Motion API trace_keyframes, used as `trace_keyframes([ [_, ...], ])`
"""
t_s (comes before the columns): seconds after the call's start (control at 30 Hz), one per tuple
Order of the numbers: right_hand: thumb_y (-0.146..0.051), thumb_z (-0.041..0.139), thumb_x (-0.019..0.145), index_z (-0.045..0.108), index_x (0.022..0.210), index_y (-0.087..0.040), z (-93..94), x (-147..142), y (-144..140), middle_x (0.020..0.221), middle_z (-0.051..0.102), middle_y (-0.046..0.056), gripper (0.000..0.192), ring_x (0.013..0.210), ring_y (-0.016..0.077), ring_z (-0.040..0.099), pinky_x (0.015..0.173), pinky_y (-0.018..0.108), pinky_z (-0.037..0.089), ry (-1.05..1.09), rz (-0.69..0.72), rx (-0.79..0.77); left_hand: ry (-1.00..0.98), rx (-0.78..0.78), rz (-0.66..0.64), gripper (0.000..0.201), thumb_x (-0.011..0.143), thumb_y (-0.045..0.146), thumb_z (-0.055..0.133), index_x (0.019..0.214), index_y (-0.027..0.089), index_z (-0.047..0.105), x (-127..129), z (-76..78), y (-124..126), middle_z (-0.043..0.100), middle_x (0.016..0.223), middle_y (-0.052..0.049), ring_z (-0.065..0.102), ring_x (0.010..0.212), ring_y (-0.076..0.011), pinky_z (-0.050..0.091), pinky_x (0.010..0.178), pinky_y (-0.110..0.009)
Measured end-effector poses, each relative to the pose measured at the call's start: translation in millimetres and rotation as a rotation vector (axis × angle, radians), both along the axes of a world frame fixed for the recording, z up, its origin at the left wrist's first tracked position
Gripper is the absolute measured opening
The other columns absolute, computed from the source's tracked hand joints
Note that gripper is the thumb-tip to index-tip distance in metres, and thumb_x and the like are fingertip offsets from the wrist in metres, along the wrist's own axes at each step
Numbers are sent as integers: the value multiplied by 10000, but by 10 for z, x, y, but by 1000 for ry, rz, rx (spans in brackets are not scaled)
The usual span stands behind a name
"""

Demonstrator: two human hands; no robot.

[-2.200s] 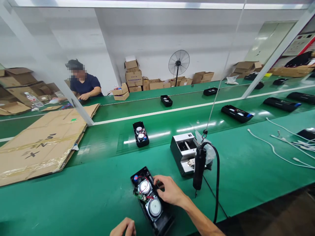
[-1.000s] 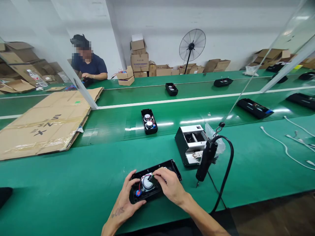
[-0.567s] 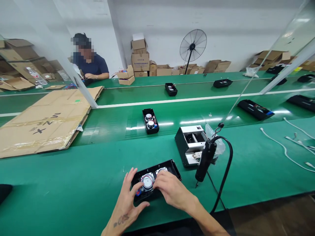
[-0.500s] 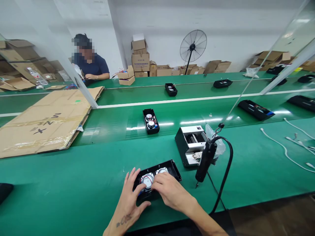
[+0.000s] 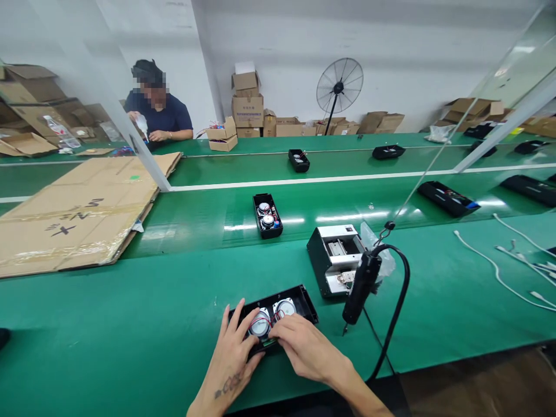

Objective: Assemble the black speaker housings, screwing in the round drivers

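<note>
Both hands have closed in over the near edge of the speaker shell [image 5: 278, 313] since half a second ago, and the shell itself has not shifted. Left hand [image 5: 237, 353] lies flat with fingers spread, fingertips on the shell's left end and on the left driver [image 5: 259, 325]; it grips nothing. Right hand [image 5: 304, 347] rests palm down over the shell's front edge, fingers curled onto a part below the right driver [image 5: 284, 307]; whether it pinches anything cannot be told. Red wires [image 5: 271, 317] run across the two drivers. Shell sits open side up on the green table [image 5: 130, 324], near its front edge. Hanging screwdriver [image 5: 358, 286] is just right of the shell, clear of both hands. Behind it stands a grey box [image 5: 334, 260]. A second shell [image 5: 267, 215] lies on the belt [image 5: 195, 217] beyond. Flattened cardboard [image 5: 73, 214] lies far left. A person [image 5: 158, 113] sits at the far side.
</note>
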State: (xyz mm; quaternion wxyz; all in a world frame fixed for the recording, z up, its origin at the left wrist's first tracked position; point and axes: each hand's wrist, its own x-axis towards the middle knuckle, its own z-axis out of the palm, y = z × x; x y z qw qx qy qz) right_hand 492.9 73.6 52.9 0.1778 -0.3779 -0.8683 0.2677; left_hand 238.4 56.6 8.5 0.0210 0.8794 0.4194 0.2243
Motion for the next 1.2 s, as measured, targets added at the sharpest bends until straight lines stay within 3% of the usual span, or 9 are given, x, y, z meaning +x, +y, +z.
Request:
trace_keyframes([
  [0.13,-34,562,965,696,1203,-219,-41,2,-102,1168,786,82,330,1091,261,720,1031,409,579,13,-21,-19,-34,26,23,137,870,133,755,946,236,707,43,-27,-11,679,1506,-107,421,1588,-428,366,1255,-782],
  [0.23,-39,543,971,705,1198,-213,-33,-57,-112,1159,790,90,330,1076,270,722,1017,430,582,-33,6,-4,-21,16,25,235,826,118,762,1022,232,702,30,-54,5,693,1473,-128,488,1537,-425,395,1243,-767],
  [0.37,-12,553,927,722,1206,-206,17,-129,20,1147,805,86,380,1060,267,732,993,405,582,-22,45,-36,-21,-10,-4,385,792,109,783,1144,247,710,-23,-79,51,701,1464,-119,517,1510,-438,414,1223,-777],
  [0.5,11,611,846,737,1204,-194,47,-140,145,1177,823,81,431,1108,263,745,1017,368,564,40,68,-90,-53,-18,1,371,801,76,775,1126,247,718,-10,-72,59,713,1435,-113,486,1537,-437,379,1230,-804],
  [0.77,-47,578,886,731,1132,-196,-131,-195,-84,1021,793,93,326,935,272,715,890,412,549,-56,9,94,-128,-57,33,360,752,7,771,1008,255,716,87,-56,-6,736,1405,-87,472,1549,-452,318,1213,-880],
  [1.03,-49,606,790,713,1195,-200,-103,-257,-82,1064,783,103,445,979,288,709,976,449,569,43,-99,14,-43,-51,-13,389,810,88,824,1147,238,703,-33,-50,38,698,1449,-144,533,1514,-447,424,1200,-809],
  [1.2,-53,601,773,731,1122,-198,-122,-231,-116,1034,781,115,400,949,285,709,959,470,583,201,-99,35,-68,-75,25,372,791,72,822,1094,231,676,19,-86,-7,707,1417,-145,525,1517,-453,376,1230,-811],
])
